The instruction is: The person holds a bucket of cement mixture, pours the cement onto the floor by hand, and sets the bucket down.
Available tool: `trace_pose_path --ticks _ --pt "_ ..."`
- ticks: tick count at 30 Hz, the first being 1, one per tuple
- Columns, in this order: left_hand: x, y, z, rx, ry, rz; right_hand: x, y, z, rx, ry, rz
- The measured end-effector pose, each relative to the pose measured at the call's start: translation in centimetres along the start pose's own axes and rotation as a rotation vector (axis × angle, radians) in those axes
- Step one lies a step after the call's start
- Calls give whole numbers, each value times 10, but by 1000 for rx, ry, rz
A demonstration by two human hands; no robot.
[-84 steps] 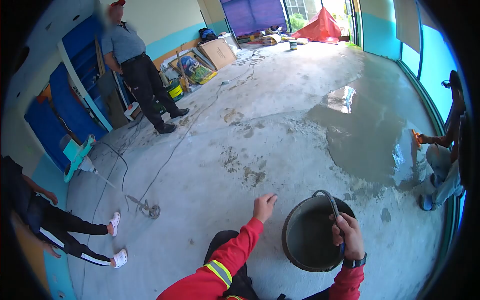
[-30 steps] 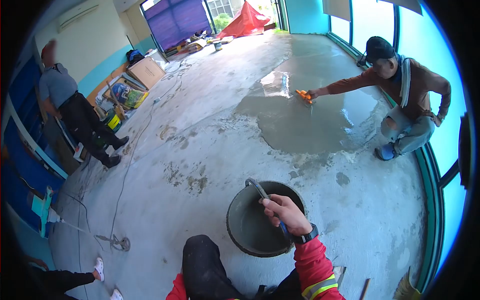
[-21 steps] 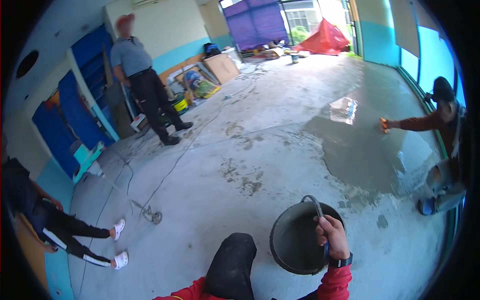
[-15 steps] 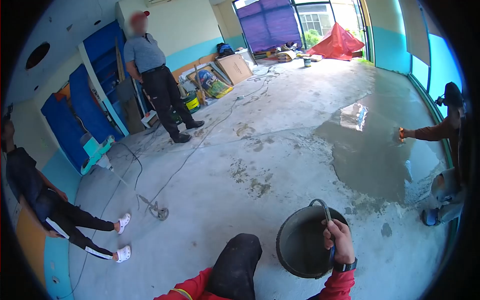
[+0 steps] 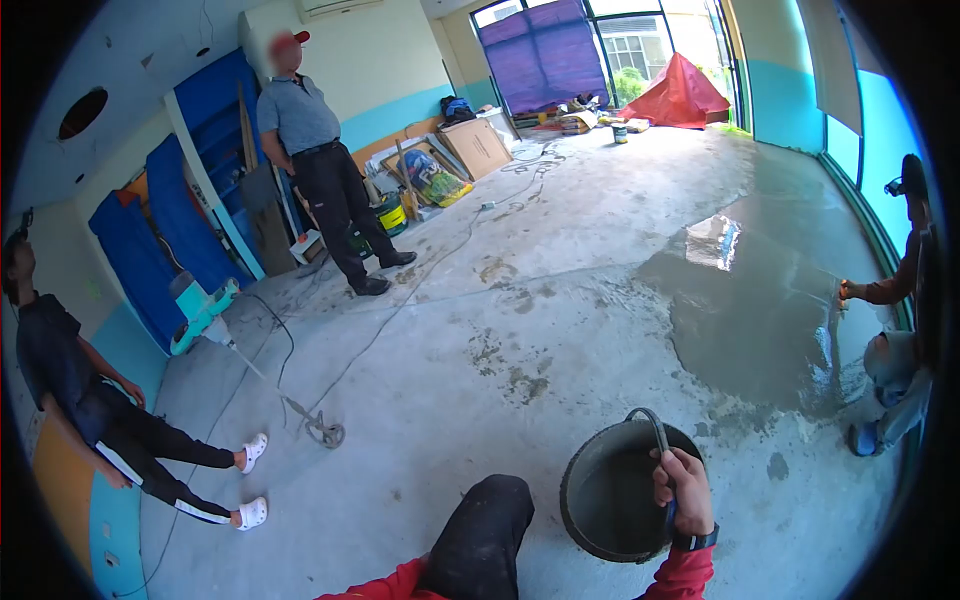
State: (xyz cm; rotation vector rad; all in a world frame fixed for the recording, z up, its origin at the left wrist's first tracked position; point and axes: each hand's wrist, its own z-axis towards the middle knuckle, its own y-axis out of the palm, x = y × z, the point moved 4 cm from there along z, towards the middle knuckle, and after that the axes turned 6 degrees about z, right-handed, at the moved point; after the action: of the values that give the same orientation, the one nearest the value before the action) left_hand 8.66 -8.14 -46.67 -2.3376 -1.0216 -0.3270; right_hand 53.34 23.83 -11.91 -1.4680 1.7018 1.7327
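My right hand [image 5: 686,490] is wrapped round the handle of a dark bucket [image 5: 585,480], which stands on the concrete floor to the right of my bent knee. Grey residue coats the inside of the bucket; how much is in it I cannot tell. A watch sits on my right wrist. Of my left arm only the red sleeve [image 5: 375,588] shows at the bottom edge; the left hand itself is out of sight. Ahead and to the right, wet grey cement [image 5: 740,330] is spread over the floor.
At the right, a crouching person's hand [image 5: 850,292] reaches over the wet cement. A handheld mixer [image 5: 205,315] with its paddle on the floor leans near a standing person [image 5: 75,390] at left. Another person [image 5: 325,180] stands farther back. A cable [image 5: 400,305] crosses the floor.
The crouching person's hand has drawn back toward the wall at right. My view has shifted slightly; my right hand keeps its grip on the bucket handle.
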Motion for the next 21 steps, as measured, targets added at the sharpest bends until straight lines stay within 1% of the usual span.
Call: trace_pose_path --ticks 11,14,17,21 --pt "-1 1 -3 10 4 37 -3 3 0 -3 -5 -7" --pt "-1 0 -5 14 12 50 0 -1 0 -13 -6 43" --pt "0 0 -9 20 20 63 1 -2 1 -13 -11 -9" --pt "0 -2 -9 25 29 81 1 -3 0 -14 -4 3"
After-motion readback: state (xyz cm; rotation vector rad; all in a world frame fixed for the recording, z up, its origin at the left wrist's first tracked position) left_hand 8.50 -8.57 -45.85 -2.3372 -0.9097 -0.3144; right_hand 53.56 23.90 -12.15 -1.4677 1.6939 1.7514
